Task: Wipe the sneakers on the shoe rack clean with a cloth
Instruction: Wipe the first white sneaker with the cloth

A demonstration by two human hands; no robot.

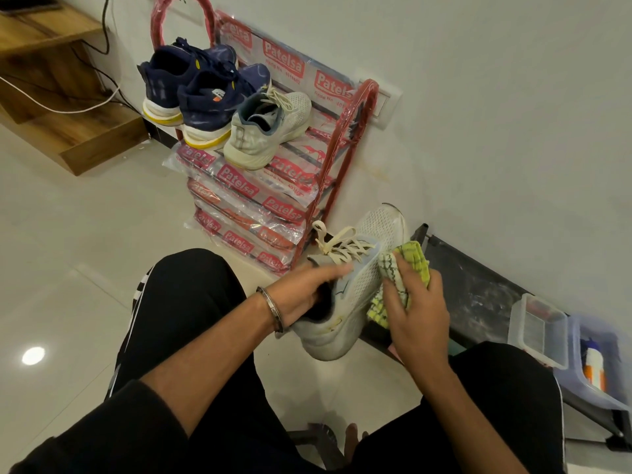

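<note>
A pale tiled floor (85, 213) is running up to a white wall, and a red shoe rack (345, 138), its shelves wrapped in printed plastic, is standing against that wall. The person is sitting low in front of it, working on a white sneaker (355, 285) held off the rack, above the floor between the knees. The left hand (304, 292) is gripping this shoe at its collar, fingers curled over the opening. The right hand (417, 302) is holding a yellow-green checked cloth (410, 265) and pressing it against the shoe's side near the toe. So the wiping step looks to be under way on this one shoe.

Next, I judge, the shoe is needing a turn in the left hand so the cloth can reach the far side and the sole edge, with a firm grip on the collar.

Counting: four sneakers in all. Two navy sneakers (191, 90) and one white sneaker on the rack (270, 128) are sitting on the top shelf; one is in hand. One cloth.
</note>
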